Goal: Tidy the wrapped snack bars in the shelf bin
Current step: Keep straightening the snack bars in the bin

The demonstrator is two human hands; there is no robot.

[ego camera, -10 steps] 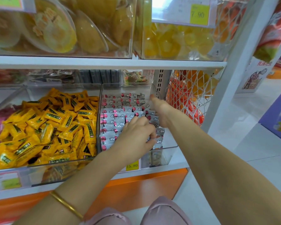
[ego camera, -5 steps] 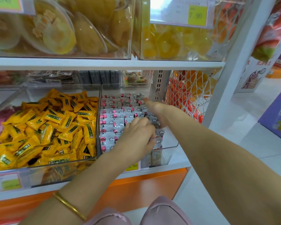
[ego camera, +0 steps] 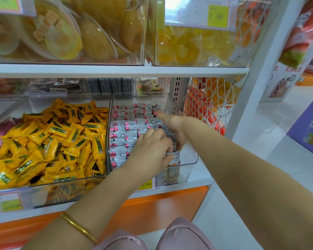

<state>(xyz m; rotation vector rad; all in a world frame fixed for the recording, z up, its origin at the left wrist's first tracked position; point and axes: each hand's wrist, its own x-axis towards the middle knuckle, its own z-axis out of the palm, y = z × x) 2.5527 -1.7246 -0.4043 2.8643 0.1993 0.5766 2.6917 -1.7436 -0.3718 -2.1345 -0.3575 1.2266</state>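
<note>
Silver-pink snack bars (ego camera: 123, 139) sit rowed in the clear bin (ego camera: 192, 159); left hand (ego camera: 152, 147) curls round front ones, right hand (ego camera: 173, 123) grip I can't tell. Risk: a hasty tug scatters the neighbouring rows.

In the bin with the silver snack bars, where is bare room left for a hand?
Bare room shows only in the front right corner of the clear bin, between the snack bars and its right wall. Rows fill the rest.

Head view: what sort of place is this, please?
Probably a snack shop: a clear bin of wrapped snack bars beside loose yellow candies, under a white shelf, and a yellow price tag reading 7.90.
</note>
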